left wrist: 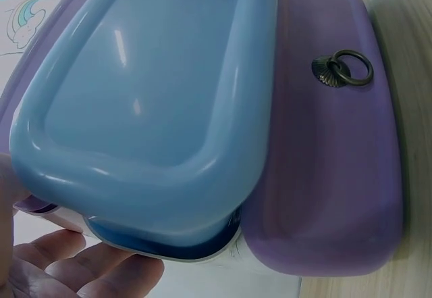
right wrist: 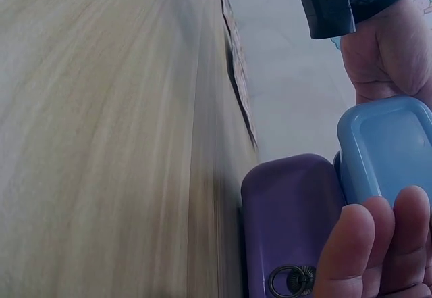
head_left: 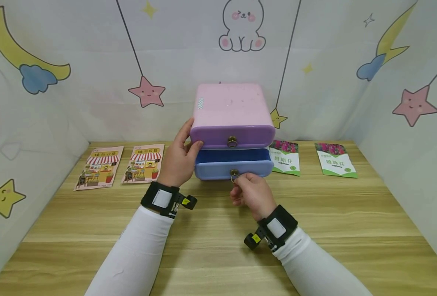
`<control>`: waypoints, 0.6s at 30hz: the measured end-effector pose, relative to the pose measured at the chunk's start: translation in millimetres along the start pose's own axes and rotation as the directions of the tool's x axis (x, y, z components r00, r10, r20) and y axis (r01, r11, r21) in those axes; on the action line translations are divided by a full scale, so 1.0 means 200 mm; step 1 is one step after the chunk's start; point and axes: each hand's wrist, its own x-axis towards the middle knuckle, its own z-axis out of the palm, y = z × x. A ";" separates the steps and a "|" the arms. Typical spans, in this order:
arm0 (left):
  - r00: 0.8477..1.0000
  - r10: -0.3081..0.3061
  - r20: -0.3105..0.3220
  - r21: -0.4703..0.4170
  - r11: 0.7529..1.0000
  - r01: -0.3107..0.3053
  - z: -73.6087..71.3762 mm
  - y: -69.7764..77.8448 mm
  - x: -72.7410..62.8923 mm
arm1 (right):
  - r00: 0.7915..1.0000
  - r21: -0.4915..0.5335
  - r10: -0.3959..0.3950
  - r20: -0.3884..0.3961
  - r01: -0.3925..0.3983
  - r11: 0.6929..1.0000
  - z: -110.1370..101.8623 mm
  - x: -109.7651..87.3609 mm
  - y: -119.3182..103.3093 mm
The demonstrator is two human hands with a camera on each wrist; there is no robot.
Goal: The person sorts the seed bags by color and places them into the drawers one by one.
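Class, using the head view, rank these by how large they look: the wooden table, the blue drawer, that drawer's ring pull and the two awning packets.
1. Wooden table
2. Blue drawer
3. Left awning packet and right awning packet: too alike to rank apart
4. Ring pull

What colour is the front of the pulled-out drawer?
The drawer front is light blue, clearest in the left wrist view.
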 end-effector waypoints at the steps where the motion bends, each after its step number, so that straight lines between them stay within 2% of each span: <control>1: 1.000 -0.003 0.001 -0.001 1.000 0.003 0.00 0.00 0.00 | 1.000 0.001 -0.004 0.000 0.004 1.000 0.00 0.00 0.00; 18: 1.000 -0.010 0.015 -0.013 1.000 0.010 0.00 0.00 0.00 | 1.000 0.000 -0.019 -0.011 0.019 1.000 0.00 -0.04 0.01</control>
